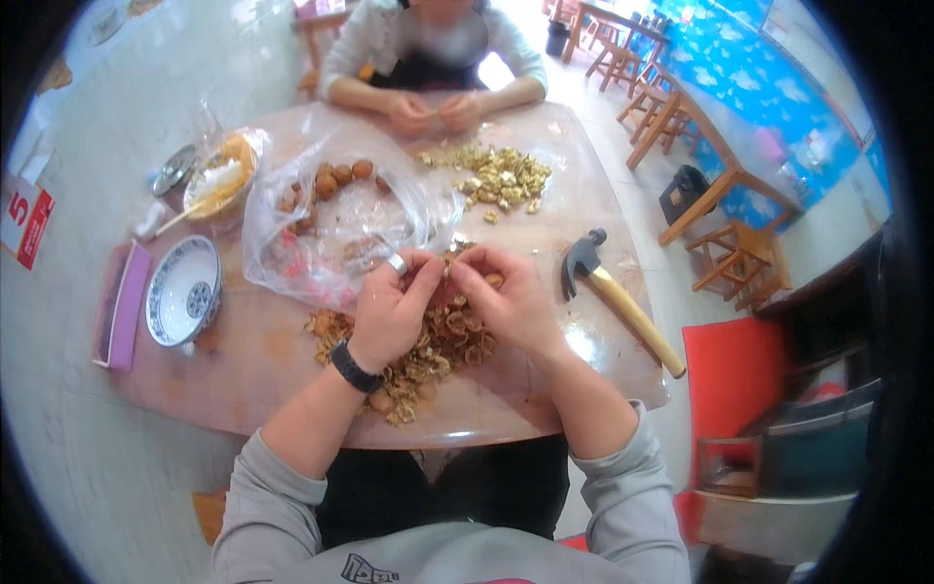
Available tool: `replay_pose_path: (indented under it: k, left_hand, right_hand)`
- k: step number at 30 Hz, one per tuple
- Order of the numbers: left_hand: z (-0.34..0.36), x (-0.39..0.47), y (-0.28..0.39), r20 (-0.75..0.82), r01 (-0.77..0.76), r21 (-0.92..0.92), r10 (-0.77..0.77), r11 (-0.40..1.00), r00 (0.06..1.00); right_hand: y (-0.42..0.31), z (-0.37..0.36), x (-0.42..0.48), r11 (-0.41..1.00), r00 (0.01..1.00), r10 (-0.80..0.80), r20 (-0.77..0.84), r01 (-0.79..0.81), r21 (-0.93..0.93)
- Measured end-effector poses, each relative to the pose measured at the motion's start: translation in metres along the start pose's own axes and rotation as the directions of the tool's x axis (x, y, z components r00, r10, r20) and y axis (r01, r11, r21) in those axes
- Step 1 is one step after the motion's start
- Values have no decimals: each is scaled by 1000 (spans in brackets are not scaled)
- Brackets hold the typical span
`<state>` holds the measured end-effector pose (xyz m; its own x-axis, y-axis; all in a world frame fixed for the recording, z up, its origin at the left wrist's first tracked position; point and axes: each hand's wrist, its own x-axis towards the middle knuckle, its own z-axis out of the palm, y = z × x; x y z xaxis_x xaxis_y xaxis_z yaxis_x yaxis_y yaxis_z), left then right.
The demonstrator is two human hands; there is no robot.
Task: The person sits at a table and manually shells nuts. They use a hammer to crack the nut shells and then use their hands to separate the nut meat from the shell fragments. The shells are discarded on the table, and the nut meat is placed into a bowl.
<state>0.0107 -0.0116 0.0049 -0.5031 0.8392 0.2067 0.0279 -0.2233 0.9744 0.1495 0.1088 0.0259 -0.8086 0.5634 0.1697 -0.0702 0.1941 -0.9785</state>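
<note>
Over a heap of cracked walnut shells [456, 332], my left hand [390, 310] and my right hand [511, 299] meet at the fingertips. A small walnut piece [446, 269] is pinched between them, mostly hidden by my thumbs and fingers. A rounded tan piece of walnut [495, 279] shows at the curled fingers of my right hand; whether it is held or lies behind them I cannot tell. Just beyond my left hand, a clear plastic bag [336, 274] lies open with whole walnuts [327, 182] inside. Peeled walnut kernels [507, 175] form a pile farther back.
A claw hammer [620, 299] with a wooden handle lies right of my right hand. At left stand a blue-and-white bowl [179, 292], a purple box [125, 306] and a plastic-covered basket [222, 175]. Across the table [277, 379], another person's hands [434, 113] hold something small.
</note>
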Motion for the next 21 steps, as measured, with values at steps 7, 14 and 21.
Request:
replay_pose_path:
  k: [7, 14, 21]
  left_hand:
    - [1, -1, -3, 88, -119, 151, 106, 981, 990]
    - [-2, -6, 5, 179, 141, -4, -138, 990, 974]
    - [-2, -6, 12, 146, 303, 24, -303, 953, 942]
  right_hand:
    - [0, -5, -1, 950, 993, -116, 16, 115, -291]
    - [0, -1, -2, 943, 967, -248, 62, 256, -215]
    - [9, 3, -1, 953, 978, -196, 77, 209, -219]
